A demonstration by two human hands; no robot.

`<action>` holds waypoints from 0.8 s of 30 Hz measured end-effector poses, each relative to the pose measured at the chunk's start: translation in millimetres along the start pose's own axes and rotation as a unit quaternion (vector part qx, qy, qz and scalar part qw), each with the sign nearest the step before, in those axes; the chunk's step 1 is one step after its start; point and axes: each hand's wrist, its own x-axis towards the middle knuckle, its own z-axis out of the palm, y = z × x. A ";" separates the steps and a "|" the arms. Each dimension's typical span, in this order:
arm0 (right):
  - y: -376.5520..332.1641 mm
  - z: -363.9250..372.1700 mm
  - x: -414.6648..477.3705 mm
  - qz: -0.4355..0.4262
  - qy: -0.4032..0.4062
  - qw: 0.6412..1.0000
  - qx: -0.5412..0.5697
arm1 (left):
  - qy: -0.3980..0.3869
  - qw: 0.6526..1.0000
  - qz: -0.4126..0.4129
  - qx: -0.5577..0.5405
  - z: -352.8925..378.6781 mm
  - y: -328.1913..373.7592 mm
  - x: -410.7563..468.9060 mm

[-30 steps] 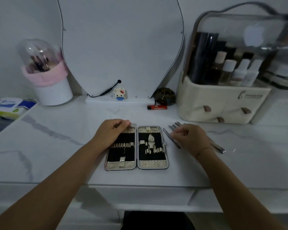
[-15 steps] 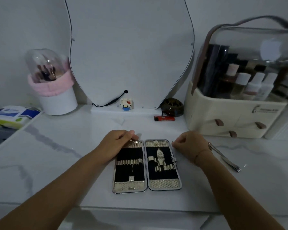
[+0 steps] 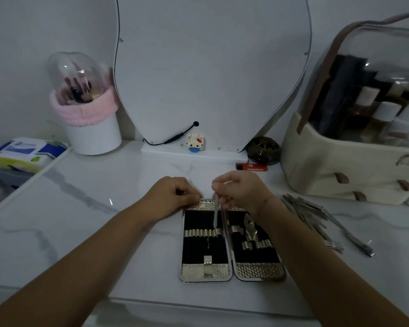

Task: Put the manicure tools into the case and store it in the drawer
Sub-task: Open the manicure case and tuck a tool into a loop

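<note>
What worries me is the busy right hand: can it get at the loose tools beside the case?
Probably yes, though not freely: the loose tools lie uncovered beside the right hand with nothing between, but it pinches a thin tool over the case.

case [image 3: 206, 272] open flat | loose tools [image 3: 312, 213] right | slim tool [image 3: 215, 214], perhaps file, above

1. Case [image 3: 206, 271]: black lining, silver honeycomb-textured ends.
2. Countertop [image 3: 80, 208]: white marble, grey veins.
3. Lighter [image 3: 252, 166], far: red.
4. Brush holder [image 3: 93, 138], far left: white, pink band.
5. Organizer [image 3: 328, 166], right: cream, brown tabs.
6. Manicure tool [image 3: 215, 213]: pale silver.
</note>
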 end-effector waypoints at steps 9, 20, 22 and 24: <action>9.7 13.4 18.5 0.030 0.048 0.997 -0.048 | -0.029 1.000 0.001 0.010 -10.4 -5.8 7.0; 22.0 17.2 10.4 -0.084 0.044 0.969 -0.228 | -0.023 0.999 0.005 0.023 -8.9 -5.2 8.0; 24.4 17.1 6.6 -0.099 0.045 0.961 -0.254 | -0.022 0.999 0.004 0.024 -8.6 -5.5 7.7; 25.4 16.2 4.2 -0.105 0.044 0.959 -0.260 | -0.022 0.999 0.006 0.026 -8.4 -5.1 7.3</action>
